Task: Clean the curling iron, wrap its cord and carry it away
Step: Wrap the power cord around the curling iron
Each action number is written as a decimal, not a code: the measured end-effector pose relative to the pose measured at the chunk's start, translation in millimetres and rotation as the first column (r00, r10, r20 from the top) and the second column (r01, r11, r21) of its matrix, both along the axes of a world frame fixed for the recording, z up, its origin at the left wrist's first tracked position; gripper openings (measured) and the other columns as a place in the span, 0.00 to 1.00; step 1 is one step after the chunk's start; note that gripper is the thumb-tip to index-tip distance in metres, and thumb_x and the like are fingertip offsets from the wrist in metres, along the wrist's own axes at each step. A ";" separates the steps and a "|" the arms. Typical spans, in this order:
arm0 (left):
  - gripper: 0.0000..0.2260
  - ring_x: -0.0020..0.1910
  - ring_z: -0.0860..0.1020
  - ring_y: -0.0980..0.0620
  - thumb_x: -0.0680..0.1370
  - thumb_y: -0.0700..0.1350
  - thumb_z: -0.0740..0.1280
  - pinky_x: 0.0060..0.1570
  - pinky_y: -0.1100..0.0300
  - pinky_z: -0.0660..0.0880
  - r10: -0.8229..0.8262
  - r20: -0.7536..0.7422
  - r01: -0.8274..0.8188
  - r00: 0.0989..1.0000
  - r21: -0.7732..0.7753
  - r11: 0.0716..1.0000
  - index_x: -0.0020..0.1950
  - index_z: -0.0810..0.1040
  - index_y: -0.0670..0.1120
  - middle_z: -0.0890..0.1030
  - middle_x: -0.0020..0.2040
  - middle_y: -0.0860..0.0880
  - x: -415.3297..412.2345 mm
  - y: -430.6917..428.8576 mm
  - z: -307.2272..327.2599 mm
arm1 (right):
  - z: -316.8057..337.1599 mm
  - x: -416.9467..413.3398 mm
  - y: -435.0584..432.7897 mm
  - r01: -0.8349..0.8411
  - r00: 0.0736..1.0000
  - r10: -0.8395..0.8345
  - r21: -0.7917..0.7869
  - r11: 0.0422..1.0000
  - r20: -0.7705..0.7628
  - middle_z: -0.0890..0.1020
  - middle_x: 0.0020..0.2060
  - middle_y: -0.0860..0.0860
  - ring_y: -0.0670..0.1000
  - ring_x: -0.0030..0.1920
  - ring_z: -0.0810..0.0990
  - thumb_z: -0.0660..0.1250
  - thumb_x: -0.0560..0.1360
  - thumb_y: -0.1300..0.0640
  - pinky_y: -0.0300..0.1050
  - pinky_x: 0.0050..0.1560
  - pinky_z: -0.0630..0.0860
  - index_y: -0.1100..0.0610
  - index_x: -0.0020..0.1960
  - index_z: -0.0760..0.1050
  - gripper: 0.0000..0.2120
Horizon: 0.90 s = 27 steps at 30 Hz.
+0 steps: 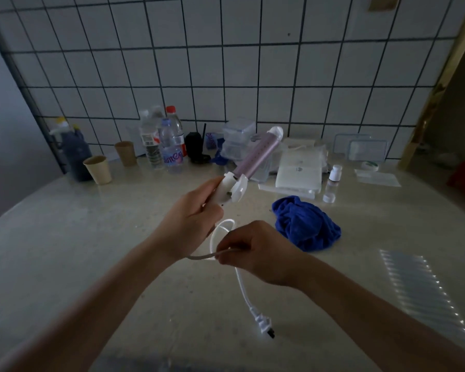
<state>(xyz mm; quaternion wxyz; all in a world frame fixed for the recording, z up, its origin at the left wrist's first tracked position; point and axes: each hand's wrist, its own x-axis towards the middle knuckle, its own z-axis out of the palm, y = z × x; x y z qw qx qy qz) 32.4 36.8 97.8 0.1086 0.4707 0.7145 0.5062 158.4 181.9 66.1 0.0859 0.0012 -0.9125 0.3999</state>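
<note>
**Curling iron held up, cord pinched**

The left hand [191,213] grips the curling iron [249,163] by its white handle, barrel tilted up toward the tiled wall. The right hand [253,251] pinches the white cord [240,280] in a loop, plug [265,324] dangling. One blue cloth [305,226] lies beside them; two paper cups [98,169] stand beyond. Bottle labels unreadable.

I am working in dim, bluish light, and the whole frame is looking underexposed and soft. Striped light is falling across the counter [65,237] at lower right. The cord [241,285] is glowing white, the brightest thing here. My forearms are blurring toward the bottom edge. The wide lens is bending the tile wall [226,63] lines, and the upper corners are darkening.
</note>
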 end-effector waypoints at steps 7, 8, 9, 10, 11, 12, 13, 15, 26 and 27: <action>0.17 0.30 0.72 0.58 0.77 0.53 0.64 0.30 0.59 0.71 -0.006 -0.115 -0.008 0.993 -0.121 0.993 0.67 0.73 0.59 0.78 0.37 0.52 -10.2 -20.1 1.0 | 21.2 -0.2 23.1 -0.030 1.000 0.030 0.037 0.999 -0.005 0.87 0.43 0.39 0.42 0.44 0.86 0.75 0.77 0.50 0.42 0.52 0.83 0.45 0.47 0.85 0.01; 0.20 0.31 0.74 0.58 0.76 0.57 0.66 0.31 0.60 0.73 -0.007 -0.129 -0.013 0.992 -0.156 0.988 0.68 0.73 0.59 0.79 0.38 0.54 -13.5 -24.4 0.0 | 23.7 -0.6 25.9 -0.024 0.999 0.025 0.036 0.999 -0.031 0.87 0.42 0.41 0.44 0.42 0.86 0.75 0.77 0.49 0.44 0.51 0.84 0.44 0.46 0.84 0.01; 0.25 0.33 0.76 0.57 0.74 0.62 0.67 0.33 0.58 0.75 0.004 -0.158 -0.036 0.987 -0.206 0.978 0.70 0.71 0.60 0.80 0.41 0.56 -17.2 -28.9 -1.2 | 26.2 -1.3 28.9 -0.013 0.998 0.015 0.032 0.999 -0.064 0.87 0.40 0.44 0.47 0.40 0.85 0.75 0.76 0.50 0.47 0.47 0.84 0.45 0.45 0.84 0.01; 0.29 0.37 0.78 0.57 0.72 0.66 0.69 0.35 0.57 0.77 0.018 -0.201 -0.072 0.979 -0.263 0.962 0.71 0.70 0.61 0.80 0.44 0.56 -21.1 -33.6 -2.9 | 28.9 -2.1 31.9 0.001 0.995 0.001 0.024 1.000 -0.099 0.86 0.38 0.47 0.50 0.37 0.84 0.76 0.76 0.51 0.49 0.42 0.83 0.46 0.45 0.85 0.01; 0.33 0.41 0.79 0.58 0.71 0.68 0.71 0.37 0.57 0.77 0.028 -0.248 -0.108 0.968 -0.314 0.943 0.73 0.68 0.61 0.80 0.46 0.57 -24.8 -38.7 -5.1 | 31.3 -3.0 35.2 0.017 0.991 -0.015 0.017 1.000 -0.135 0.85 0.35 0.49 0.53 0.34 0.82 0.77 0.76 0.52 0.51 0.38 0.82 0.47 0.45 0.85 0.02; 0.35 0.43 0.79 0.60 0.70 0.68 0.73 0.38 0.60 0.75 0.031 -0.284 -0.135 0.958 -0.352 0.926 0.74 0.68 0.61 0.80 0.47 0.58 -27.5 -43.5 -7.7 | 33.6 -4.2 38.8 0.035 0.985 -0.032 0.013 0.999 -0.171 0.84 0.33 0.49 0.53 0.31 0.80 0.77 0.75 0.52 0.49 0.34 0.79 0.47 0.43 0.85 0.03; 0.35 0.44 0.78 0.61 0.70 0.66 0.74 0.39 0.63 0.74 0.031 -0.307 -0.151 0.951 -0.375 0.915 0.74 0.68 0.61 0.80 0.48 0.59 -29.8 -47.9 -10.2 | 35.6 -5.9 42.5 0.054 0.977 -0.049 0.017 0.998 -0.209 0.83 0.31 0.47 0.50 0.28 0.77 0.78 0.75 0.52 0.45 0.31 0.76 0.46 0.42 0.85 0.05; 0.33 0.44 0.79 0.63 0.72 0.64 0.74 0.40 0.64 0.74 0.031 -0.322 -0.160 0.946 -0.382 0.910 0.74 0.69 0.60 0.80 0.49 0.60 -32.5 -54.6 -14.4 | 39.5 -10.7 47.4 0.076 0.967 -0.064 0.041 0.996 -0.247 0.82 0.28 0.46 0.49 0.26 0.74 0.79 0.74 0.52 0.44 0.30 0.72 0.43 0.40 0.84 0.07; 0.26 0.49 0.76 0.71 0.79 0.59 0.69 0.36 0.68 0.72 -0.050 -0.412 -0.151 0.910 -0.439 0.886 0.75 0.66 0.62 0.75 0.48 0.69 -36.5 -70.9 -4.8 | 67.7 -27.6 52.5 0.070 0.958 -0.023 0.154 0.986 -0.286 0.83 0.30 0.44 0.43 0.26 0.74 0.80 0.71 0.51 0.35 0.30 0.72 0.54 0.43 0.85 0.08; 0.26 0.50 0.75 0.72 0.78 0.59 0.70 0.37 0.68 0.72 -0.050 -0.417 -0.151 0.908 -0.435 0.888 0.75 0.66 0.62 0.75 0.48 0.69 -37.0 -71.1 -5.1 | 68.8 -27.6 50.0 0.059 0.956 -0.012 0.154 0.986 -0.294 0.82 0.30 0.44 0.42 0.26 0.74 0.80 0.72 0.52 0.34 0.29 0.71 0.54 0.43 0.85 0.06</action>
